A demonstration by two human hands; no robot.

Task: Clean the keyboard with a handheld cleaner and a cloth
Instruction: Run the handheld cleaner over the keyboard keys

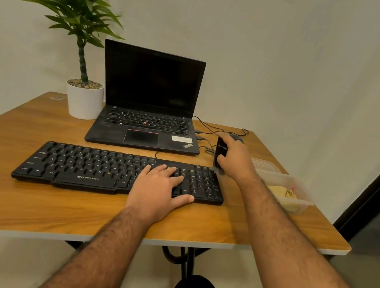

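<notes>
Two hands are at work: the left hand [160,185] lies flat, fingers spread, on the right part of the keyboard [118,173], which sits near the table's [0,187] front edge. The right hand [234,156] curls around the black handheld cleaner [221,153], upright just beyond the keyboard's far right corner. To do this well, he should probably keep the board pinned and sweep row by row. A cloth [286,194] seems to lie in the container [300,200] at right.

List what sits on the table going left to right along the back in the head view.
Potted plant → laptop → handheld cleaner gripped by the right hand → clear plastic container.
</notes>
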